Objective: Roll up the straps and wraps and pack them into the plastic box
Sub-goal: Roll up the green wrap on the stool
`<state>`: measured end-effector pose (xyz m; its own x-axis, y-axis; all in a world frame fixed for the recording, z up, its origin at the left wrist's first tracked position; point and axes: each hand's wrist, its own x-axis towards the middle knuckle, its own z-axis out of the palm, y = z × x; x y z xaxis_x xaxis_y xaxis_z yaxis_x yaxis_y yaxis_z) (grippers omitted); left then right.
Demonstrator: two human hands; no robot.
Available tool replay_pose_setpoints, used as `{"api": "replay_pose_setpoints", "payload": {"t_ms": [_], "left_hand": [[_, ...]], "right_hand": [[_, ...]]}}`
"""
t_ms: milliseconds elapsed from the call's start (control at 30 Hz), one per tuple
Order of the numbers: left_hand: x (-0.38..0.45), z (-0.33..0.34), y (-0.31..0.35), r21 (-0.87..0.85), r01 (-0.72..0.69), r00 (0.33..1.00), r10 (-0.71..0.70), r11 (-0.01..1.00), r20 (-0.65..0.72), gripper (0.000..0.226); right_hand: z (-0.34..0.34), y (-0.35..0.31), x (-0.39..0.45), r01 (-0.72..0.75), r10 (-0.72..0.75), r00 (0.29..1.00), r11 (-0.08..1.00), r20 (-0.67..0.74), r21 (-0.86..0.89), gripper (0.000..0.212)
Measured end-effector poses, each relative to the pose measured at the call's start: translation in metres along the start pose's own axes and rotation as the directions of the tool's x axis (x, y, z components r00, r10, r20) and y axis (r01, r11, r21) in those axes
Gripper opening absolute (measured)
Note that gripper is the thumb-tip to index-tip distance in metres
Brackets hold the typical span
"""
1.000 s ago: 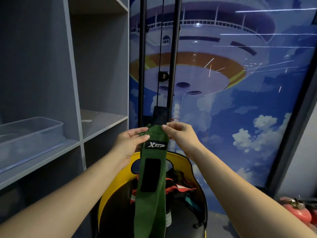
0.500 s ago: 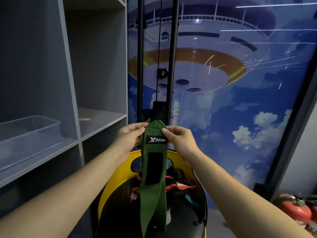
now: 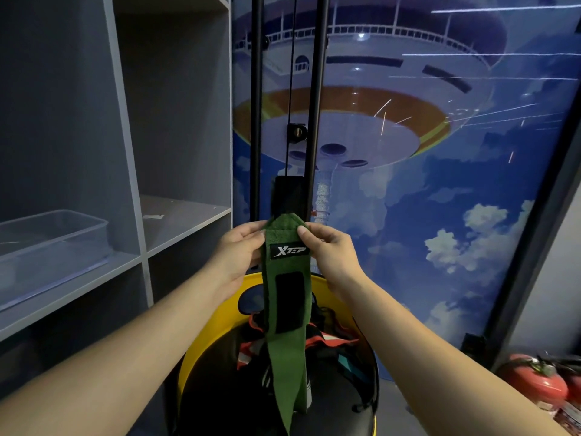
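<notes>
Both hands pinch the top end of the green wrap (image 3: 287,297), the left hand (image 3: 239,250) and right hand (image 3: 330,253) each taking one edge, so the rest hangs straight below the fingers (image 3: 303,231) into the yellow bin (image 3: 220,338), probably to keep it flat for rolling. The plastic box (image 3: 53,243) waits on the shelf (image 3: 69,291), well left of the fingers.

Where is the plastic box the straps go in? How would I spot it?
Look at the tall grey shelf unit on the left side of the room. On its shelf in the leftmost bay, level with the person's hands, sits the clear plastic box. It is see-through, low and rectangular, the only container on those shelves, unlike the yellow-rimmed bin on the floor.
</notes>
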<state>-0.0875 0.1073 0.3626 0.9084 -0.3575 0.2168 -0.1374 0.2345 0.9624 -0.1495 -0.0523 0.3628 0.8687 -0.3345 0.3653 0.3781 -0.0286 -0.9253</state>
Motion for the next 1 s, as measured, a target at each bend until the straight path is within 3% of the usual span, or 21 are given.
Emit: {"api": "replay_pose_setpoints", "payload": {"t_ms": [267,533,600,700,800,867,1000], "left_hand": [[0.0,-0.003,-0.003,-0.037,0.01,0.997,-0.007,0.999,0.071,0.03],[0.001,0.001,-0.011,-0.002,-0.028,0.998,0.028,1.0,-0.055,0.025],[0.0,0.002,-0.012,-0.015,-0.021,0.998,0.02,1.0,-0.064,0.024],[-0.001,0.008,-0.011,-0.061,-0.018,0.996,0.012,0.998,-0.089,0.024],[-0.004,0.012,-0.008,-0.107,-0.042,0.995,0.032,0.993,-0.091,0.027],[-0.007,0.011,-0.004,-0.098,-0.072,0.996,0.066,0.993,-0.067,0.029],[-0.011,0.008,0.004,-0.084,-0.135,0.991,0.135,0.987,-0.004,0.027]], "right_hand": [[0.003,0.006,0.001,0.014,-0.02,0.995,0.998,-0.095,-0.069,0.015],[0.003,0.014,0.002,0.045,-0.082,0.976,0.982,-0.201,-0.183,0.023],[0.004,0.016,0.003,0.104,-0.162,0.967,0.956,-0.199,-0.273,0.02],[0.008,0.018,0.001,0.247,-0.383,0.905,0.83,-0.188,-0.501,0.025],[0.012,0.017,0.002,0.299,-0.489,0.853,0.746,-0.184,-0.595,0.006],[0.014,0.014,0.003,0.317,-0.473,0.869,0.758,-0.146,-0.57,0.013],[0.019,0.0,-0.006,0.251,-0.288,0.956,0.904,-0.06,-0.346,0.026]]}}
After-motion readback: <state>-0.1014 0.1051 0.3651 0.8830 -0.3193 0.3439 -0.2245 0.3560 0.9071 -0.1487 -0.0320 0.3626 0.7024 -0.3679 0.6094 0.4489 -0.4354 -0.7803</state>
